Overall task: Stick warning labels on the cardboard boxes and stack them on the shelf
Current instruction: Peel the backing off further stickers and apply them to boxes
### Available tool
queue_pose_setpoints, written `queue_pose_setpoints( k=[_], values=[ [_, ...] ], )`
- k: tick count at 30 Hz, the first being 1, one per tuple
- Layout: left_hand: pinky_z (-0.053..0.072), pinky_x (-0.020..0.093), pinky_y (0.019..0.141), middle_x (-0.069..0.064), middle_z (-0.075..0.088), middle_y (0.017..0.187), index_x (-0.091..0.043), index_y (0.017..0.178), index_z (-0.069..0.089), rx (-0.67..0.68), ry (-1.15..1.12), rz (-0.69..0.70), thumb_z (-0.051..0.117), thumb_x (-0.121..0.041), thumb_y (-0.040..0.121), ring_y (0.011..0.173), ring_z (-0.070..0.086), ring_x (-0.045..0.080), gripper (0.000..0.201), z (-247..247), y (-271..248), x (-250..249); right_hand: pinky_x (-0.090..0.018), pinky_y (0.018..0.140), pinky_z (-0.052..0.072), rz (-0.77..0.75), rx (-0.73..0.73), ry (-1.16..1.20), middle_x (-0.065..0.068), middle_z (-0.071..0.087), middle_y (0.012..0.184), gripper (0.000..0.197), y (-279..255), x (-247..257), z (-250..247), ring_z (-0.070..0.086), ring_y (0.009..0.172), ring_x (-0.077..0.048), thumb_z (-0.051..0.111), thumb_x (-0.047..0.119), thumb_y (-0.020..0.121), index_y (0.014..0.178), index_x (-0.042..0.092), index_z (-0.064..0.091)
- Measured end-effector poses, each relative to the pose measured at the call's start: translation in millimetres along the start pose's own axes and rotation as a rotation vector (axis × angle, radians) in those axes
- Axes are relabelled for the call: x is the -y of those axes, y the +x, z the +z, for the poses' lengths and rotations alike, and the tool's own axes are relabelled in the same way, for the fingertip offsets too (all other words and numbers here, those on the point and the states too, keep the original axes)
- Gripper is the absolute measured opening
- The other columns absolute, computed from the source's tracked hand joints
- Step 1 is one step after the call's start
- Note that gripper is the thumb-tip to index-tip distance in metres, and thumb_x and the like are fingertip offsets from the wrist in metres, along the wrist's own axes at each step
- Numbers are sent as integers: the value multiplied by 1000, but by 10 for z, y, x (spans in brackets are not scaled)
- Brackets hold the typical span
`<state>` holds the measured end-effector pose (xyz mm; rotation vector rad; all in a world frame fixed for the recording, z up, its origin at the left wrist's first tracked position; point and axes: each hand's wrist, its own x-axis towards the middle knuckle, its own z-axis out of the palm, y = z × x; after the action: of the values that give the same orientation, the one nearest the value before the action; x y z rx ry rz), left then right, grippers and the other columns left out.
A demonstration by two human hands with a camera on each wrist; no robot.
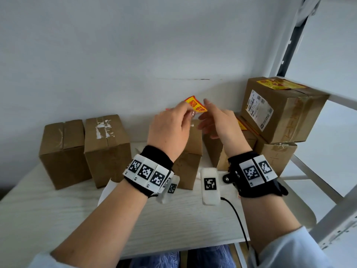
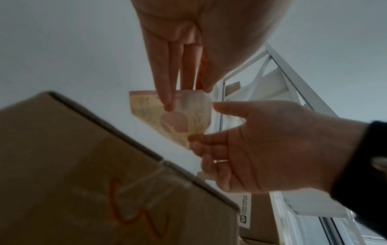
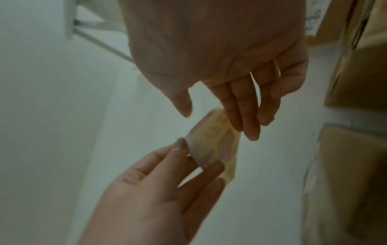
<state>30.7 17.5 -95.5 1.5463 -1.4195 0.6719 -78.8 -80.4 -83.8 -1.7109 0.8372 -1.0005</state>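
The left hand (image 1: pixel 170 130) is pinching a yellow-and-red rectangular warning label (image 1: pixel 195 104) between thumb and fingertips, holding it up in the air above the boxes. The right hand (image 1: pixel 218 122) is reaching in just beside that grip with its fingers loosely spread and relaxed; in the left wrist view its fingertips (image 2: pixel 195 139) are meeting the label's lower edge, though whether they are actually gripping it cannot be told.

Directly below the grip, a plain brown cardboard box (image 1: pixel 190 151) is standing upright on the pale wood-grain bench (image 1: pixel 58 209), half hidden by the left wrist. To the left of the grip, two more upright brown cardboard boxes are standing side by side: a taped one with torn white residue on top (image 1: pixel 107 147) and, further left, a plain one (image 1: pixel 61 153).

To the right of the grip and beyond the right hand, a larger brown cardboard box with a white shipping label on its side (image 1: pixel 280 111) is sitting tilted on top of other boxes on the white metal shelf (image 1: pixel 309 171), a yellow-and-red sticker (image 1: pixel 278 84) already lying on its top face.

Behind everything, a white wall (image 1: pixel 135 45) is filling the background.
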Motion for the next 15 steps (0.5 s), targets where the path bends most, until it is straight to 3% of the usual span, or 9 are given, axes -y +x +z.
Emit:
queue_pose_setpoints(
  k=[3, 5, 7, 10, 12, 15],
  values=[
    [54, 40, 63, -2, 73, 85, -17, 94, 69, 50, -69, 12, 58, -26, 90, 75, 69, 21, 15, 19, -62, 2, -20, 48, 43, -4, 23, 73, -6, 69, 67, 14, 22, 53, 38, 60, 50, -11, 65, 20, 92, 81, 12, 68],
    [56, 37, 68, -7, 74, 91, -21, 97, 70, 88, -132, -31, 61, -34, 86, 80, 69, 12, 18, -27, -87, -6, -23, 49, 46, -26, -4, 67, -3, 67, 66, 16, 61, 25, 39, 61, 48, -8, 65, 11, 91, 76, 16, 66],
    [58, 33, 68, -13, 73, 94, -26, 99, 69, 108, -223, -135, 62, -44, 85, 80, 69, 4, 24, -92, -98, 17, -24, 51, 49, -24, -13, 72, -1, 67, 68, 16, 98, 4, 38, 60, 47, -5, 62, 9, 94, 80, 17, 64],
    [56, 24, 69, -18, 70, 97, -28, 95, 70, 99, -253, -277, 62, -42, 90, 74, 65, -3, 17, -192, -56, 121, -24, 54, 52, -29, 24, 53, 2, 67, 75, 14, 138, 15, 41, 61, 52, -4, 58, 14, 99, 87, 21, 62],
    [53, 23, 75, -16, 67, 103, -28, 93, 70, 101, -204, -338, 62, -37, 90, 80, 63, -1, 12, -214, 8, 244, -23, 54, 51, -37, 90, 22, 3, 67, 77, 13, 149, 34, 59, 60, 56, -5, 57, 17, 100, 90, 23, 61],
    [52, 28, 82, -8, 68, 106, -27, 95, 72, 202, -341, -500, 66, -30, 90, 85, 65, 9, 8, -162, 117, 403, -25, 53, 48, -69, 196, -17, 2, 65, 77, 5, 176, 44, 124, 60, 56, -8, 58, 16, 99, 98, 20, 61]
  ],
)
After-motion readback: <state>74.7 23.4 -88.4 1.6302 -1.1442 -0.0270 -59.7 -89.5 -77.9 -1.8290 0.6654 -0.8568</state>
